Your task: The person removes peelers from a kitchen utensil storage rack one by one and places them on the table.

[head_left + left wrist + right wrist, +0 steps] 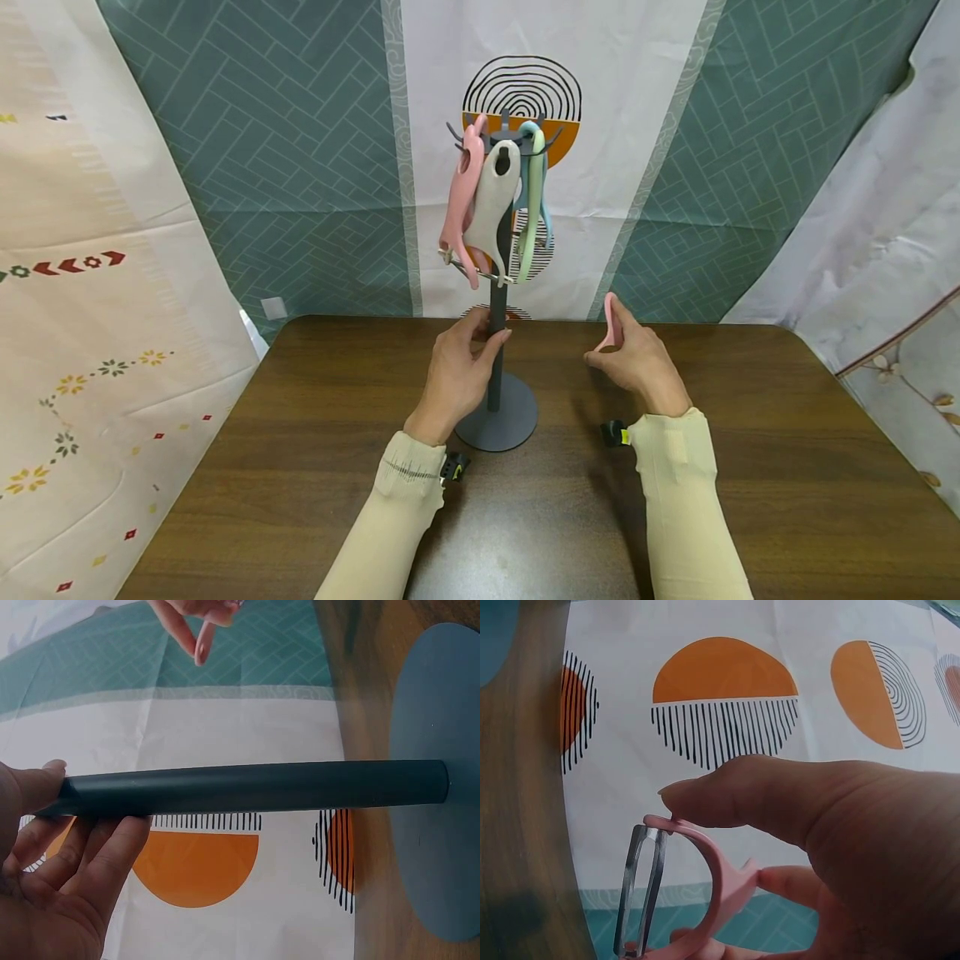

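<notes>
A dark grey stand has an upright pole [498, 298] on a round base [513, 421]. Thumb and fingers of my left hand [459, 367] grip the pole below the hanging peelers. On the top hooks hang a pink peeler [459, 204], a white peeler [491, 200], a green peeler [532, 208] and a blue peeler [548, 212], partly behind the green one. To the right of the stand, above the table, my right hand [639, 362] pinches another pink peeler [726, 881] by its head. Its metal blade [622, 919] faces away from the palm in the right wrist view.
Everything stands over a brown wooden table [300, 467]. Behind its far edge hangs a teal and white patterned cloth [300, 167]. Pale patterned fabric [90, 333] drapes along the left, and more white fabric [855, 217] along the right.
</notes>
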Available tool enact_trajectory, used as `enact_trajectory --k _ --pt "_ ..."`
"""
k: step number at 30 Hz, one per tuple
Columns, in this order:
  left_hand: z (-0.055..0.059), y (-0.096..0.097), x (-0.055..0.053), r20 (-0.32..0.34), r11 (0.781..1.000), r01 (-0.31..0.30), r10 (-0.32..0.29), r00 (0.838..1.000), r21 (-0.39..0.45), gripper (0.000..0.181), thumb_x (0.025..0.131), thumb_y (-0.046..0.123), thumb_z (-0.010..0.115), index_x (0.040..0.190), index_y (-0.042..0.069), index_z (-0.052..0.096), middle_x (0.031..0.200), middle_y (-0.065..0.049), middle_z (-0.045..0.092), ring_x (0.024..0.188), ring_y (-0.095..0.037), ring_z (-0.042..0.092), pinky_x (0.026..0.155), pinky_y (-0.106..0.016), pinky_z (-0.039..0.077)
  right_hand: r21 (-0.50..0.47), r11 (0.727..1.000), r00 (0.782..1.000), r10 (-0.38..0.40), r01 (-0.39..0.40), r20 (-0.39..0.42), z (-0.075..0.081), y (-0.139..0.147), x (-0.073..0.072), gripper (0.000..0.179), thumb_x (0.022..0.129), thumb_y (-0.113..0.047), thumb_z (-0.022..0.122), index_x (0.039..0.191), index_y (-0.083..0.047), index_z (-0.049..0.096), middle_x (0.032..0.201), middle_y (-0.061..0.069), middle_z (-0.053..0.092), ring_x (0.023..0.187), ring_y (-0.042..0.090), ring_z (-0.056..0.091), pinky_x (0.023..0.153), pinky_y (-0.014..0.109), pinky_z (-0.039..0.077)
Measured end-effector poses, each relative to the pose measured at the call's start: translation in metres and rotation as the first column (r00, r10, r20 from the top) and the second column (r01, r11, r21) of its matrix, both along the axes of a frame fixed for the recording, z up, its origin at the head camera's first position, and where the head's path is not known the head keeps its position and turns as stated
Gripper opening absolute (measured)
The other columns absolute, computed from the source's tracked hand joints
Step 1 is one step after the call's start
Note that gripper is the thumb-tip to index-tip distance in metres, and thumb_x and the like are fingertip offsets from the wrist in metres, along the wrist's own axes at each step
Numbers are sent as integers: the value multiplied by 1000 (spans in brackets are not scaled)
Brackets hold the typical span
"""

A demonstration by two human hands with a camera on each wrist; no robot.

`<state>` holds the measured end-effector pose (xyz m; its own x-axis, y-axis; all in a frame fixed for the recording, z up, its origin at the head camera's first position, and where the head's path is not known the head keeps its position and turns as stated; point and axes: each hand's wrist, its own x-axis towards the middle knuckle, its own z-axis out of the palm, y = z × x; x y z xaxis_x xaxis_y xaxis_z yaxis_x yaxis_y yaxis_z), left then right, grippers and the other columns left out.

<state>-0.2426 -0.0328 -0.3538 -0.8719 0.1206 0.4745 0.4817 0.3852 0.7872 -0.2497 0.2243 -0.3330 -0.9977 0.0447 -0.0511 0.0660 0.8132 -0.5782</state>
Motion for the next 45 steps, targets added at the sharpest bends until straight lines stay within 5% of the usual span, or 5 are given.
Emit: enact_trajectory --k 45 --pt "0 -1 1 6 1000 7 -7 1000 -2 20 100 21 67 118 12 67 103 -6 72 98 -19 70 83 -38 62 -10 1000 994 -4 5 105 -13 0 -9 105 90 -31 72 165 -23 0 164 26 30 151 48 26 116 67 32"
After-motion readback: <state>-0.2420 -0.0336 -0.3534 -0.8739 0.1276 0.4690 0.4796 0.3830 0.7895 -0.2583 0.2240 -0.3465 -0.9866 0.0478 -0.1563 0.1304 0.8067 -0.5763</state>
